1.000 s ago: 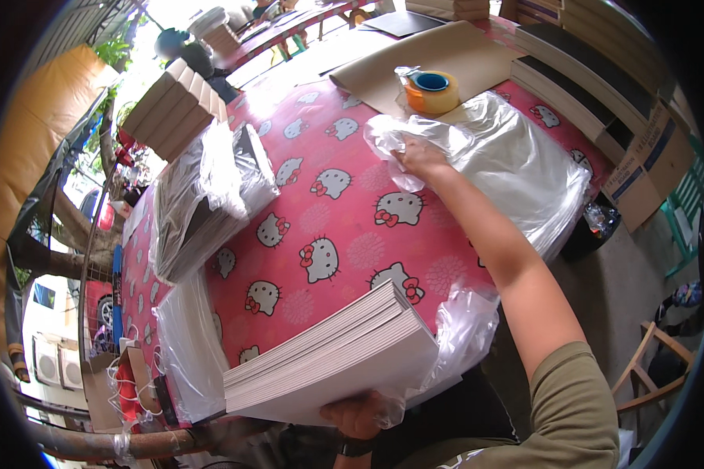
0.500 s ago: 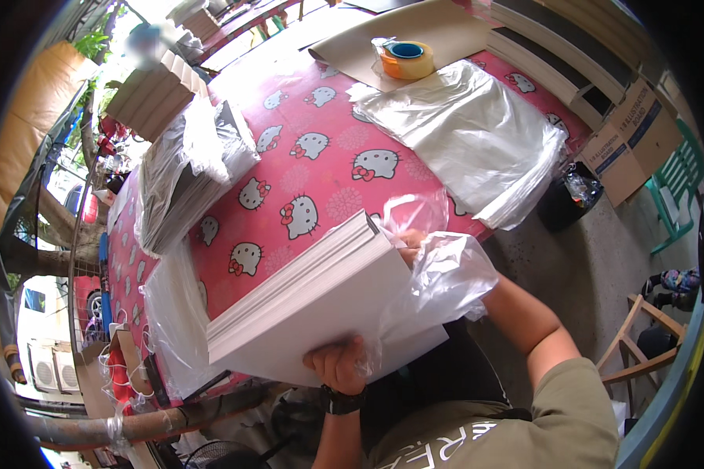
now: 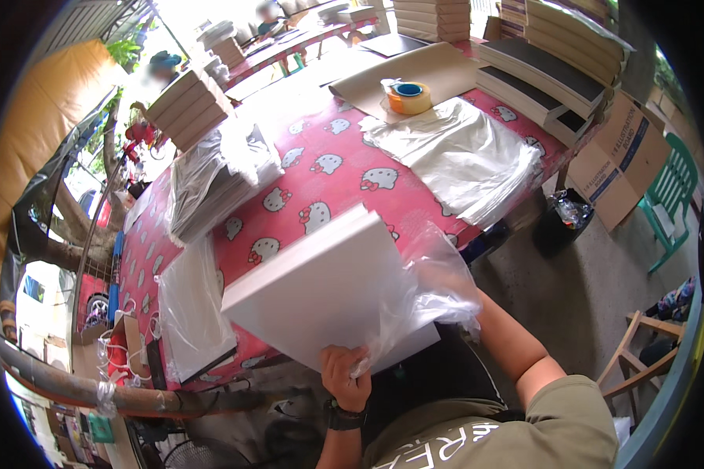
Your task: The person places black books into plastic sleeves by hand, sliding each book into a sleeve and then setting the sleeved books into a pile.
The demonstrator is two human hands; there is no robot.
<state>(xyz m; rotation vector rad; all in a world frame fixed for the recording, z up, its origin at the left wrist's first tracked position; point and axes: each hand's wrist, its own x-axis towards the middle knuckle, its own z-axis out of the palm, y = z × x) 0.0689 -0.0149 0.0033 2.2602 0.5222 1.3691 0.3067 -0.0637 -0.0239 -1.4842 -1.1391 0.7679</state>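
Note:
A thick stack of white boards (image 3: 313, 289) is held tilted above the near edge of the table, in front of my body. A clear plastic bag (image 3: 438, 301) covers its right end, crumpled and partly see-through. My left hand (image 3: 346, 377), with a dark watch on the wrist, is closed at the lower edge of the stack, pinching the bag's rim there. My right hand (image 3: 440, 272) is at the stack's right end, blurred behind the plastic. Its fingers cannot be made out.
The table (image 3: 317, 219) has a pink patterned cover. On it lie white plastic bags (image 3: 469, 160), a tape roll (image 3: 408, 98), a plastic-wrapped stack (image 3: 219, 184) and a flat plastic sheet (image 3: 189, 309). Black-topped stacks (image 3: 524, 74) stand far right. A bin (image 3: 563, 223) and green chair (image 3: 671, 195) are right.
The stack has tilted, so its layered edge shows less and its broad white face more. The bag's rim now reaches my left hand's fingers. My view has shifted, showing more of the far side.

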